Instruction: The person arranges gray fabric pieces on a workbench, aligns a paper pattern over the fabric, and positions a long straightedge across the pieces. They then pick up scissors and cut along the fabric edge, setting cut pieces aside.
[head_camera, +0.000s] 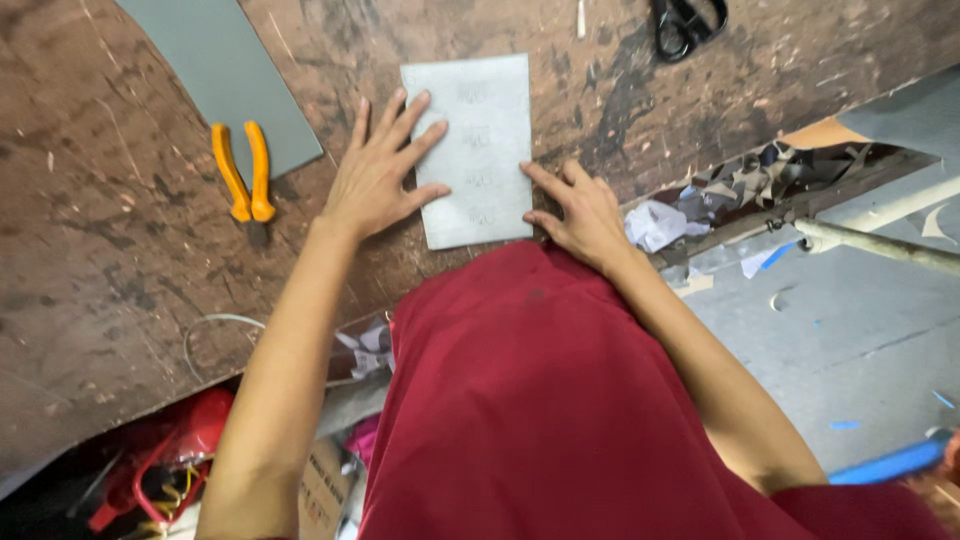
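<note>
Left hand (375, 170): fingers spread, palm down, lying flat on the worktop with the fingertips pressed onto the left edge of the pale grey sheet (480, 148). Holds nothing; it pins the sheet in place.

Right hand (580, 212): fingers loosely bent, index and middle fingertips touching the sheet's right edge near its near right corner. Grips nothing.

Pale grey sheet: rectangular, thin, lying flat on the worktop between the two hands, long side running near to far. Faint printed marks show down its middle, too dim to make out. Its near edge sits just beyond the person's red garment (560, 400).

Worktop (110, 230): dark brown board, badly scuffed and scratched, with pale flecks across it.

Orange-handled pliers (245, 175): left of the left hand, near it but apart, handles pointing far, dark head pointing near. The handles overlap the near end of a dark grey sheet (230, 70).

Dark grey sheet: larger, flat, at the far left, running out of the top of the view.

Black-handled scissors (685, 22): far right of the worktop, well apart from both hands, partly cut off by the top edge.

Scraps (760, 175): grey strips and crumpled white pieces, heaped right of the right hand at the worktop's edge.

Metal bar (880, 248): pale, right of the scraps, slanting out of view.

Floor (850, 340): grey, on the right, with small blue bits.

Red clutter (170, 455): near left, below the worktop, kind unclear.
</note>
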